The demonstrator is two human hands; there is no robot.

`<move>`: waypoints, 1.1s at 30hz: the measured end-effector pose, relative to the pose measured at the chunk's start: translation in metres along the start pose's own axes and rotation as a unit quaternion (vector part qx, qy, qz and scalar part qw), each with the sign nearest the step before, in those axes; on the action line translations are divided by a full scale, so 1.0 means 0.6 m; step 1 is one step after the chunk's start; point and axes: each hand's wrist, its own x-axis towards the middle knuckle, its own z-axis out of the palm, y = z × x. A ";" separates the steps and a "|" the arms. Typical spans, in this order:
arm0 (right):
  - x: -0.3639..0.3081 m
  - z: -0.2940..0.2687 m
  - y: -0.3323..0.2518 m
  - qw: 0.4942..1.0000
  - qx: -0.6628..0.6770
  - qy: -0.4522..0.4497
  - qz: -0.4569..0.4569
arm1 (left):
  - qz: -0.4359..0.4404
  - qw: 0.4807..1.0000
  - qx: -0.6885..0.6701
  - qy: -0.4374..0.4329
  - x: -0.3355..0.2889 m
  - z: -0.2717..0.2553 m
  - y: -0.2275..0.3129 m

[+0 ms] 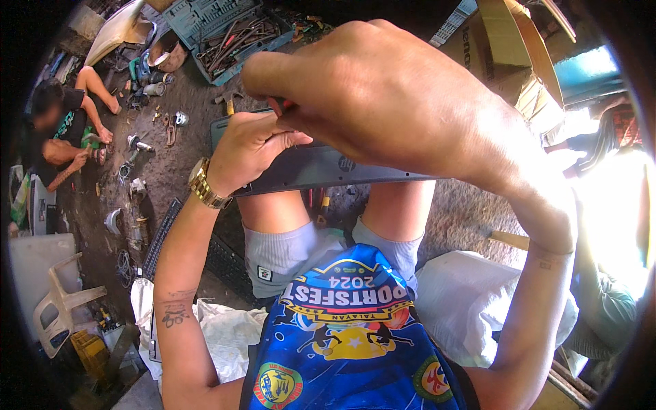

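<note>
The flat dark-grey plastic laptop-like slab (pixel 321 167) rests across the person's bare knees at picture centre. The left hand (pixel 249 147) grips its left edge, fingers curled and pressed to it. The right hand (pixel 383 96), at twelve o'clock, is closed round something small and reddish, perhaps a tool handle; what the fingers pinch I cannot tell. Balanced only on the knees, the slab could tip toward the dirt floor (pixel 184 109) if the right hand presses hard, and a slipping tool could jab the left hand just beside it. A black keyboard (pixel 160 236) lies at eight o'clock.
</note>
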 end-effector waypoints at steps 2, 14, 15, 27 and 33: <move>0.002 -0.001 0.000 1.000 0.005 -0.007 0.012 | -0.012 0.999 -0.031 0.006 -0.001 0.002 -0.004; 0.027 -0.047 -0.061 0.960 -0.161 -0.198 0.115 | 0.045 0.997 0.049 0.048 -0.033 0.023 -0.010; 0.026 -0.046 -0.061 0.964 -0.161 -0.195 0.083 | 0.014 0.998 0.026 0.055 -0.040 0.030 -0.014; 0.007 -0.020 -0.026 0.995 -0.067 -0.078 0.017 | 0.098 0.977 0.190 0.002 -0.130 0.019 -0.109; -0.003 -0.016 -0.018 0.997 -0.051 -0.045 0.026 | 0.070 0.986 0.149 -0.017 -0.109 0.010 -0.089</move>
